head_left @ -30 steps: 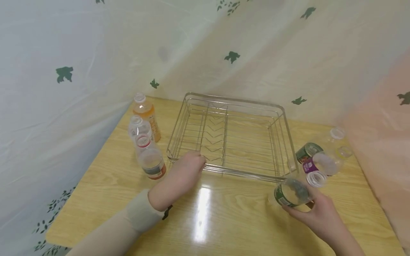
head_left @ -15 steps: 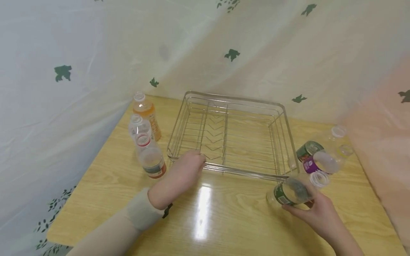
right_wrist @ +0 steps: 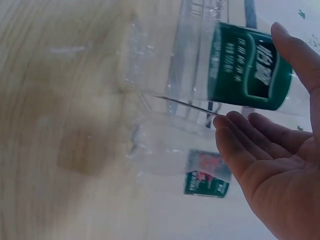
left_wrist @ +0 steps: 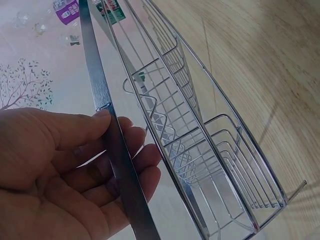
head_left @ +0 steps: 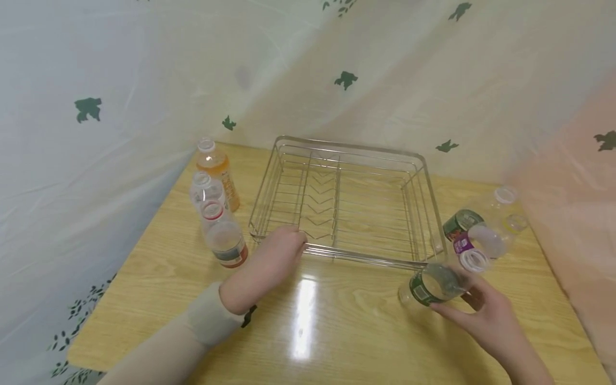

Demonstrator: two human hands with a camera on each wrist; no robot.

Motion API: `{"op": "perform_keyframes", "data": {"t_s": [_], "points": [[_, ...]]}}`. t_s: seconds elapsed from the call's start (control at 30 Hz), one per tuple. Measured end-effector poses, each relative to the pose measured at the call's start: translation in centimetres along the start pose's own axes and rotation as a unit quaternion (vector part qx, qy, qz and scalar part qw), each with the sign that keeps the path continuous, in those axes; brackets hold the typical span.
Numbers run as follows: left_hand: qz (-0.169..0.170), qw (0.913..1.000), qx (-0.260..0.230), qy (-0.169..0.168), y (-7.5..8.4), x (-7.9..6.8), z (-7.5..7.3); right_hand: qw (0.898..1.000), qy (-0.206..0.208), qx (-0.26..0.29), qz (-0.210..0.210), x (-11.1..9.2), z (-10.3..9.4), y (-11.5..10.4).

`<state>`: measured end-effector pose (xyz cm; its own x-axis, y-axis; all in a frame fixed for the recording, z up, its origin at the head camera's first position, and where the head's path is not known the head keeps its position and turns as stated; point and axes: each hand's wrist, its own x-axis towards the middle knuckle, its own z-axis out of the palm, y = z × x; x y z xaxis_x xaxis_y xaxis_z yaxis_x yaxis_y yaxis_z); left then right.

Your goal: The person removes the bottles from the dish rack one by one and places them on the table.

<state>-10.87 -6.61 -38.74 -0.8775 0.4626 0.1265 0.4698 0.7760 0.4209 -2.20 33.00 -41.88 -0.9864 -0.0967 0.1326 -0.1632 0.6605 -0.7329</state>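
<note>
My left hand point(head_left: 276, 254) grips the front rim of the wire dish rack point(head_left: 366, 260); in the left wrist view the thumb and fingers curl round its flat metal strip point(left_wrist: 95, 70). My right hand point(head_left: 486, 315) is at a clear plastic bottle with a green label point(head_left: 420, 289), which stands on the table by the rack's front right corner. In the right wrist view the thumb lies along this bottle, while the loosely bent fingers point(right_wrist: 240, 132) are slightly apart from its side. A thin rod point(right_wrist: 187, 105) shows by the fingertips; what it belongs to cannot be told.
Left of the rack stand an orange-labelled bottle point(head_left: 216, 168), a clear bottle point(head_left: 208, 190) and a red-ringed bottle point(head_left: 223, 240). At the right are a green-labelled bottle point(head_left: 462, 223) and a purple-labelled bottle point(head_left: 463, 243). A patterned sheet point(head_left: 385, 69) hangs behind the table point(head_left: 356, 331).
The right hand's thumb and fingers have spread and shifted slightly right, away from the bottle. The bottle and the left hand on the rack keep their places; the head view has shifted a little.
</note>
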Motion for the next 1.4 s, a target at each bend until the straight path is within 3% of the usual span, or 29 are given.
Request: {"op": "perform_keyframes", "data": {"t_s": [0.37,0.73,0.83,0.97,1.07,1.17,1.3,1.4], "points": [[0.006,0.9999,-0.002,0.009,-0.3,-0.1,0.3,0.999,0.046,0.0,0.013,-0.9,-2.2,-2.3],[0.007,1.0,0.006,0.003,-0.4,0.0,0.3,0.993,0.084,0.046,-0.063,-0.4,-2.9,-4.9],[0.006,1.0,0.006,0.002,-0.4,0.0,0.3,0.988,0.089,0.096,-0.086,-0.1,-3.2,-5.2],[0.004,1.0,0.004,0.001,-0.4,0.1,0.3,0.964,0.08,0.204,-0.147,0.5,-3.6,-5.1],[0.004,1.0,0.002,0.002,-0.4,0.1,0.3,0.948,0.071,0.256,-0.178,0.9,-3.8,-5.2],[0.005,1.0,0.002,0.003,-0.3,0.1,0.3,0.946,0.077,0.26,-0.175,1.3,-4.0,-5.7],[0.007,0.9999,0.004,0.008,-0.4,0.1,0.4,0.958,0.096,0.223,-0.152,1.7,-4.4,-7.1],[0.009,0.9999,0.004,0.009,-0.4,0.1,0.5,0.977,0.111,0.127,-0.127,1.9,-4.7,-8.7]]}}
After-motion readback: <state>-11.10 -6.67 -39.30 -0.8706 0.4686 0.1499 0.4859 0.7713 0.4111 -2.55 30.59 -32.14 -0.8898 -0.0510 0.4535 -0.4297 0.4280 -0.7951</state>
